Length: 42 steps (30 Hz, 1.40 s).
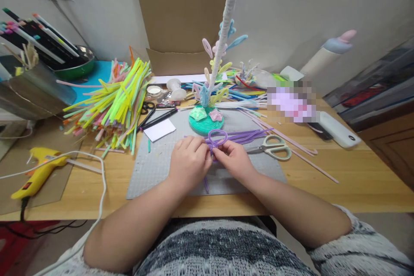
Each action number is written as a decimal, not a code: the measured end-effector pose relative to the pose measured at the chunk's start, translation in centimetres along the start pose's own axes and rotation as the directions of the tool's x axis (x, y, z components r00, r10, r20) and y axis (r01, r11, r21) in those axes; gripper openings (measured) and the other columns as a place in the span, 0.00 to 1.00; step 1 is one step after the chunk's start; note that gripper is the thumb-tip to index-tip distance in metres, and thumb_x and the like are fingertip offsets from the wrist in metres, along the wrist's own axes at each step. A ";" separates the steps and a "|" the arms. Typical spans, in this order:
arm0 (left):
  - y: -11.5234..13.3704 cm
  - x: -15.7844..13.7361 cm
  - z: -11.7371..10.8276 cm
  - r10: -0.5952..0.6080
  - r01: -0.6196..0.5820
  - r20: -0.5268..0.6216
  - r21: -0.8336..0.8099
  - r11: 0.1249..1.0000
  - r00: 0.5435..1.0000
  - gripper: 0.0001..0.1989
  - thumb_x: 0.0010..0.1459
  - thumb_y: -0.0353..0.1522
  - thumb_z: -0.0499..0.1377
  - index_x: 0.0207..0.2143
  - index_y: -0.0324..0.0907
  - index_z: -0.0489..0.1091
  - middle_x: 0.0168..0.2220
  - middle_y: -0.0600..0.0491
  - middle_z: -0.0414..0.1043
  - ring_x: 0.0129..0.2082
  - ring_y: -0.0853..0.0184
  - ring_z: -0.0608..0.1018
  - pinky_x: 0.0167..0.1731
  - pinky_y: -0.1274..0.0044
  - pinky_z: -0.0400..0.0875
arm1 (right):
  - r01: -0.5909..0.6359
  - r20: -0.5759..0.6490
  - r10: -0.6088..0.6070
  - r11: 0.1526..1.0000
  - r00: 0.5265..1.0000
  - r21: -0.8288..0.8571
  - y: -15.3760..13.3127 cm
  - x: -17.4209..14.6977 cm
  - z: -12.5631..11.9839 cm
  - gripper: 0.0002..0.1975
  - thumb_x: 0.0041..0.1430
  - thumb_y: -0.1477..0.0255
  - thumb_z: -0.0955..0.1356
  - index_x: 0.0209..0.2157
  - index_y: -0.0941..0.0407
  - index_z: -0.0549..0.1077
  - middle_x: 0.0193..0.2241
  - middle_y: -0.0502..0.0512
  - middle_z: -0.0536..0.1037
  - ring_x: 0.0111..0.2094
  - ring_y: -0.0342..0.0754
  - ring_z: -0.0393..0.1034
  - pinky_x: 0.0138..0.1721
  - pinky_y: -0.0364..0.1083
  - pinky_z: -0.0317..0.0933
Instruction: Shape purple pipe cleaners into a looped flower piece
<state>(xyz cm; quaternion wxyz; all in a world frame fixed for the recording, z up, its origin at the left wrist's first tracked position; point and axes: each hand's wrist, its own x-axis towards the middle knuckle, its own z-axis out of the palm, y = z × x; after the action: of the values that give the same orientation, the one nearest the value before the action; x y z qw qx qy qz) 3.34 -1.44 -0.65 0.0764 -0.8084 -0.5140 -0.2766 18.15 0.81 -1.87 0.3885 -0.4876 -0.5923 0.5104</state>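
Note:
Both hands meet over the grey cutting mat [145, 177]. Between them is a purple pipe cleaner [217, 137] bent into a round loop that stands up above the fingers. My left hand [189, 161] is closed on it from the left, and my right hand [234, 159] pinches it at the loop's base. A purple end hangs below the left hand. More purple pipe cleaners [249, 136] lie just behind. Beyond the hands stands a white wrapped stem [223, 39] on a round green base [207, 126], with pastel pipe-cleaner flowers and leaves along it.
Scissors [276, 147] lie right of my right hand. A yellow glue gun [42, 170] with a white cord is at left. Behind it is a big pile of coloured pipe cleaners [113, 103]. A white card [159, 130], black pens, and pink pipe cleaners [287, 140] lie around the mat.

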 end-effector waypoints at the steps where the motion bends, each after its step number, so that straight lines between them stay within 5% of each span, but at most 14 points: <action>1: 0.0 0.0 0.0 0.010 -0.010 0.004 -0.005 1.000 1.000 0.07 0.57 0.30 0.53 0.30 0.41 0.70 0.36 0.50 0.74 0.38 0.61 0.72 0.35 0.69 0.61 | -0.011 0.004 0.011 1.000 1.000 0.022 0.0 0.0 0.0 0.08 0.49 0.67 0.67 0.26 0.58 0.71 0.21 0.50 0.72 0.24 0.43 0.64 0.28 0.43 0.60; 5: 0.1 0.0 0.0 -0.002 0.003 0.028 -0.011 1.000 1.000 0.06 0.56 0.30 0.53 0.31 0.40 0.70 0.37 0.49 0.74 0.38 0.61 0.72 0.35 0.69 0.62 | 0.018 0.041 -0.020 0.998 0.999 0.059 0.3 -0.1 0.3 0.08 0.52 0.67 0.66 0.30 0.58 0.71 0.25 0.51 0.74 0.27 0.44 0.66 0.32 0.44 0.61; 13: -0.4 0.1 0.6 -0.142 0.145 0.048 -0.072 0.987 0.989 0.04 0.53 0.29 0.55 0.26 0.40 0.69 0.32 0.49 0.73 0.35 0.61 0.72 0.35 0.70 0.63 | 0.104 0.053 -0.094 0.967 0.994 -0.231 0.6 -0.2 0.3 0.08 0.55 0.69 0.64 0.28 0.58 0.71 0.25 0.51 0.72 0.28 0.44 0.63 0.32 0.44 0.57; 30: 0.1 0.4 0.2 -0.165 0.174 0.139 -0.054 0.983 0.976 0.02 0.50 0.29 0.54 0.25 0.42 0.63 0.29 0.52 0.69 0.31 0.64 0.72 0.30 0.72 0.61 | 0.096 0.042 -0.089 0.973 0.995 -0.208 -0.1 0.1 0.2 0.05 0.49 0.73 0.64 0.27 0.58 0.71 0.23 0.49 0.71 0.27 0.44 0.62 0.30 0.42 0.57; 42: -0.2 0.4 0.2 -0.210 0.255 0.174 -0.300 0.919 0.962 0.02 0.51 0.28 0.54 0.29 0.42 0.65 0.30 0.52 0.69 0.32 0.65 0.72 0.33 0.73 0.65 | 0.108 0.114 -0.091 0.983 0.989 -0.147 0.1 0.3 -0.1 0.05 0.50 0.72 0.63 0.23 0.57 0.68 0.20 0.47 0.66 0.25 0.42 0.59 0.29 0.41 0.54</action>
<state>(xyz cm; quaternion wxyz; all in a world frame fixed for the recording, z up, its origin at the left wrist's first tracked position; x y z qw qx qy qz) 3.41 -0.93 -0.61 -0.1248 -0.7602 -0.5589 -0.3066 18.15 1.14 -1.97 0.3430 -0.4578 -0.6731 0.4687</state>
